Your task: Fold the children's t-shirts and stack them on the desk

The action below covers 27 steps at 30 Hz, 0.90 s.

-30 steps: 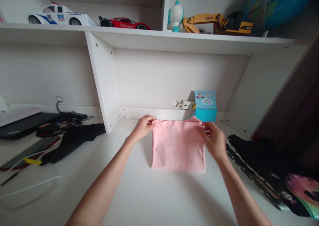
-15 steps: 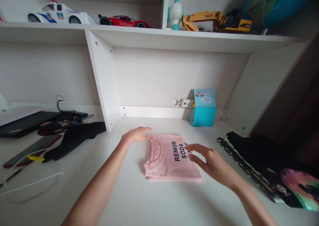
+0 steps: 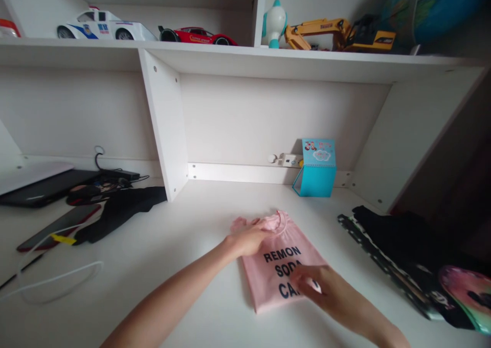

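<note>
A folded pink T-shirt (image 3: 268, 286) lies slantwise on the white desk, its collar towards the back and its dark lettering face up. My left hand (image 3: 251, 239) is closed on the shirt near the collar, where the cloth bunches; some fingertips are hidden in the folds. Over the shirt's lower right part is my right hand (image 3: 320, 285), blurred by motion. Its thumb and forefinger come close together over the lettering, and I cannot tell whether they pinch the cloth.
Dark folded clothes (image 3: 399, 256) lie at the right. A blue desk calendar (image 3: 317, 179) stands at the back by a power socket (image 3: 290, 160). On the left are a black cloth (image 3: 118, 215), a tablet (image 3: 61, 227) and a white cable (image 3: 65, 281). Toys line the shelf (image 3: 215, 51) above.
The pink T-shirt has turned so that its collar faces the back instead of left. My left hand has moved right and closed on it; my right hand has come nearer to me.
</note>
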Available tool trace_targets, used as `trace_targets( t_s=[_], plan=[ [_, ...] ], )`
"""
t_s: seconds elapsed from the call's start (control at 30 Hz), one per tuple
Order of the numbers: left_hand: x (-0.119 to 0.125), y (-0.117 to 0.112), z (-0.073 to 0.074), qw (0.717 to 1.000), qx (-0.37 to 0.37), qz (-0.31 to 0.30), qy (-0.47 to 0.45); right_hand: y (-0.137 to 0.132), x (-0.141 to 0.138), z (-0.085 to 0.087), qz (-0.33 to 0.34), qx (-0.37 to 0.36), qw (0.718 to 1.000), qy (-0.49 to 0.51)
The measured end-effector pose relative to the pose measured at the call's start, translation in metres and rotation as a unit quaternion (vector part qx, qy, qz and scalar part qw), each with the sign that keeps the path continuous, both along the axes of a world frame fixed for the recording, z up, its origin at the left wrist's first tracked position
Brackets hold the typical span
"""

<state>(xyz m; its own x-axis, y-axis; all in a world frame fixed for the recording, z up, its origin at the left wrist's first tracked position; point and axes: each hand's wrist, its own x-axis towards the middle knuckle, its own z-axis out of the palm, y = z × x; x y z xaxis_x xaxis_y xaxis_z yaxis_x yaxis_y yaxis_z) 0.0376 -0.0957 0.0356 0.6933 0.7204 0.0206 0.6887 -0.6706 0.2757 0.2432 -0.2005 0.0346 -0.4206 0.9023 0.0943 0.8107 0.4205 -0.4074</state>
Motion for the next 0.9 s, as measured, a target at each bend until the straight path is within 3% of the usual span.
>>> trace_targets(
  t_s=[0.1,0.17,0.27,0.37,0.47,0.6,0.8,0.9],
  plan=[
    [-0.014,0.0,0.015,1.0,-0.004,0.006,0.02,0.01,0.031,-0.003,-0.146,0.024,0.989,-0.021],
    [-0.03,-0.002,0.024,0.998,-0.009,0.054,0.04,0.019,0.053,-0.013,-0.217,0.038,0.974,-0.052],
    [-0.051,-0.013,0.023,0.993,-0.021,0.103,0.049,0.027,0.066,-0.027,-0.2,-0.01,0.978,-0.057],
    [-0.056,-0.028,0.003,0.996,-0.022,0.085,-0.033,0.034,0.054,-0.033,-0.21,-0.021,0.975,-0.065],
    [-0.048,-0.036,-0.021,0.986,-0.005,0.098,-0.138,0.044,0.037,-0.033,-0.248,-0.01,0.967,-0.061],
    [-0.038,-0.033,-0.04,0.944,-0.107,0.171,-0.26,0.056,0.033,-0.033,-0.248,-0.008,0.968,-0.039],
    [-0.017,-0.041,-0.05,0.862,-0.208,0.172,-0.429,0.049,0.052,-0.03,-0.261,0.004,0.965,-0.015],
    [0.015,-0.043,-0.04,0.852,-0.209,0.153,-0.455,0.035,0.075,-0.016,-0.286,0.048,0.957,0.016]
  ],
)
